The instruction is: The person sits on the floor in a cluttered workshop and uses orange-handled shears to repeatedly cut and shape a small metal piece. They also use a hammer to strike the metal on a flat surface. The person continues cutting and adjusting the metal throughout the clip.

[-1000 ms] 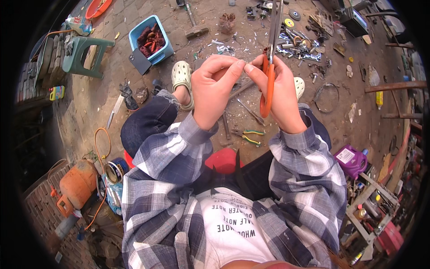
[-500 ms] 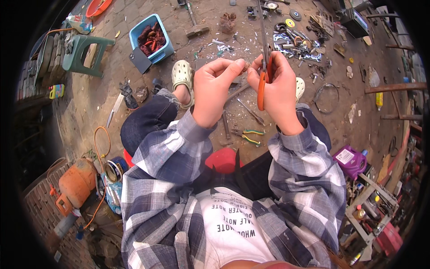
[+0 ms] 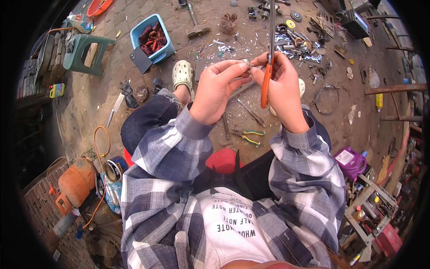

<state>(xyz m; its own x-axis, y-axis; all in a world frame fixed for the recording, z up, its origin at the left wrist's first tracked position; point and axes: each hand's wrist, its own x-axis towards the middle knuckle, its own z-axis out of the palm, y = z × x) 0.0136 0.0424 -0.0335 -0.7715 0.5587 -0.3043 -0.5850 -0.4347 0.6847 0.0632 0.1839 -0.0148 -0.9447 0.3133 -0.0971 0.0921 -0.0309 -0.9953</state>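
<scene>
My left hand (image 3: 217, 92) is closed in a pinch, thumb and forefinger on a small brownish piece (image 3: 250, 66) whose kind I cannot make out. My right hand (image 3: 282, 92) grips a long, dark-jawed tool with orange handles (image 3: 265, 87); its jaws point away from me. The right fingertips also meet the small piece, so both hands come together over the ground between my feet. Below them lie yellow-and-green pliers (image 3: 248, 136), a thin metal rod (image 3: 251, 112) and a dark bar (image 3: 225, 125).
A blue bin (image 3: 165, 53) of reddish-brown scrap stands ahead left, near a hammer (image 3: 197, 30). Metal parts (image 3: 298, 45) and discs lie ahead right. A green stool (image 3: 85, 56) and knife (image 3: 115, 107) are left. A purple jug (image 3: 350, 163) and orange gas cylinder (image 3: 77, 181) flank me.
My right hand and the orange-handled tool have shifted slightly right, and the tool stands more upright. The fingertips of both hands now meet at the small piece.
</scene>
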